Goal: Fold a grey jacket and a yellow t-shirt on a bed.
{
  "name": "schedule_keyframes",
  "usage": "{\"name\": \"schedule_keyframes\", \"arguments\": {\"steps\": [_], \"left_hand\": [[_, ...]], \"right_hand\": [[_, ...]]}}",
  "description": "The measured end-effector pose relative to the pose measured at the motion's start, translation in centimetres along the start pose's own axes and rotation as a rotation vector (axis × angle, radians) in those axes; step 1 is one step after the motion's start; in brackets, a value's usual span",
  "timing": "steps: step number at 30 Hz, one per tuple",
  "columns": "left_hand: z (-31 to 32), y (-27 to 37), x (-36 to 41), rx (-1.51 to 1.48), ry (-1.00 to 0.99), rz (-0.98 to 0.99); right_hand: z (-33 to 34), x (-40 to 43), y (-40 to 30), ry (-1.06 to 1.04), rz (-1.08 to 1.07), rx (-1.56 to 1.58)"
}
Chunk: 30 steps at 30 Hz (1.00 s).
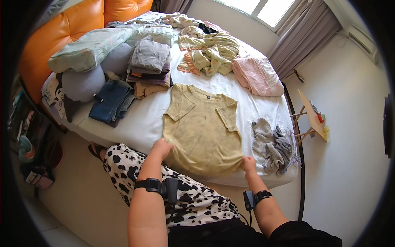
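A mottled yellow-tan T-shirt [205, 129] lies spread on the white-sheeted bed [145, 119], its neckline pointing away from me and its short sleeves folded inward over the front. My left hand [162, 148] grips the left edge of the shirt near its hem. At the right hem corner, my right hand [248, 163] pinches the fabric between thumb and fingers. The hem sags in a curve between both hands by the bed's near edge.
Folded jeans [111, 100] and a stack of folded clothes [149, 61] lie left, near grey cushions [83, 82]. A crumpled grey knit garment [271, 148] is at right. Beyond are a folded pink cloth [257, 75] and rumpled pale-green bedding [216, 54]. A small wooden table [313, 119] stands past the bed.
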<state>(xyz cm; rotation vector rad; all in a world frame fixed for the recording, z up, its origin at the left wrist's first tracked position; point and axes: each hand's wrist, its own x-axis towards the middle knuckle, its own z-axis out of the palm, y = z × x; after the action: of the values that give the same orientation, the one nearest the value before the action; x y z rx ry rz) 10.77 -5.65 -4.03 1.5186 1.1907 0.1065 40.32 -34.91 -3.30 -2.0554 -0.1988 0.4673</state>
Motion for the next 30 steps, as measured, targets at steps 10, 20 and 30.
{"name": "schedule_keyframes", "arguments": {"steps": [10,20,30], "left_hand": [[-1.7,3.6,-4.0,-0.722,0.314,0.365],[-4.2,5.2,-6.8,-1.362,-0.152,0.407],[-5.1,3.4,-7.4,-1.392,-0.588,0.548]], "right_hand": [[-0.5,-0.9,-7.6,-0.006,-0.169,0.468],[-3.5,-2.1,-9.5,-0.367,0.050,0.724],[-6.4,-0.6,-10.9,-0.770,-0.168,1.238]]}}
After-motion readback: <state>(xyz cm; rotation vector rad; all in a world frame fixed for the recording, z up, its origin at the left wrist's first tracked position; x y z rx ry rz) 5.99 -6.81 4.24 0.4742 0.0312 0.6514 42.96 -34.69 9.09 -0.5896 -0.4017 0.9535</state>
